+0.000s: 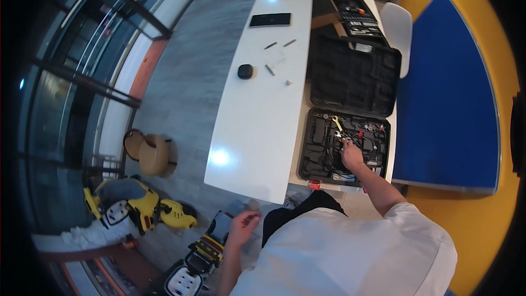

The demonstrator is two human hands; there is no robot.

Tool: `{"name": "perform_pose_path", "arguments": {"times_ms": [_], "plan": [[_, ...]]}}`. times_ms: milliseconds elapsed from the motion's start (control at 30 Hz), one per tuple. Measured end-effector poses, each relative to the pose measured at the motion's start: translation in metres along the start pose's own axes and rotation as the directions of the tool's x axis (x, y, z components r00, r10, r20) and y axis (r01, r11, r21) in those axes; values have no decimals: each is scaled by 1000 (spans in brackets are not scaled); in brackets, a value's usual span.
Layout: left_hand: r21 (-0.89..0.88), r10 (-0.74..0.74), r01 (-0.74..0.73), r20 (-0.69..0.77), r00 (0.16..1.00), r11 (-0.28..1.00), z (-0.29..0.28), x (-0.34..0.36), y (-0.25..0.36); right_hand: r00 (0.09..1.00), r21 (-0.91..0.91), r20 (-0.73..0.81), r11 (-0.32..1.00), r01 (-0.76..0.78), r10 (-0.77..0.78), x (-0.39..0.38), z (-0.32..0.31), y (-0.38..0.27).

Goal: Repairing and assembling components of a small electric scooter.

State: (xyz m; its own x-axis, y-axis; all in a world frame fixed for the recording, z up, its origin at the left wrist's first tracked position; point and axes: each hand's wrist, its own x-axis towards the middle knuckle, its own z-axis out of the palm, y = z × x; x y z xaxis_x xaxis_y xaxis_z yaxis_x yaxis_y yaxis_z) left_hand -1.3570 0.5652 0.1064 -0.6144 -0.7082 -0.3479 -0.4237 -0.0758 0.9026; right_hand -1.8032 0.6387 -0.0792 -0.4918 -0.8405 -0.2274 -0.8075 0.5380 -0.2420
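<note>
My right hand (352, 155) reaches down into an open black tool case (312, 151) on the white table. Its fingers are bent together among dark cables and small metal parts; what they grip, if anything, is too small to make out. Just beyond the fingertips lies a yellow-handled tool (337, 124), and a small red piece (360, 133) is to their right. The case's lid (353, 74) leans back, its moulded inside showing. My left hand (243, 228) hangs beside my body, left of the table's near end, fingers loosely bent and nothing visible in them.
The long white tabletop (252, 126) bears a dark flat device (270, 20), a round black case (245, 71) and several small metal pieces. A second tool set (359, 19) and a cardboard box (329, 19) stand farther back. A blue panel (449, 98) borders the right.
</note>
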Motion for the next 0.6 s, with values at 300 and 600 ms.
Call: {"name": "perform_pose_path", "arguments": {"times_ms": [300,600], "plan": [[646,-455,243,182,872,724,15,-186,-242,998,-69,24,996,65,-63,20,19,3],[452,222,-180,-43,974,874,-4,133,170,974,330,-224,943,36,42,-11,-26,15]]}}
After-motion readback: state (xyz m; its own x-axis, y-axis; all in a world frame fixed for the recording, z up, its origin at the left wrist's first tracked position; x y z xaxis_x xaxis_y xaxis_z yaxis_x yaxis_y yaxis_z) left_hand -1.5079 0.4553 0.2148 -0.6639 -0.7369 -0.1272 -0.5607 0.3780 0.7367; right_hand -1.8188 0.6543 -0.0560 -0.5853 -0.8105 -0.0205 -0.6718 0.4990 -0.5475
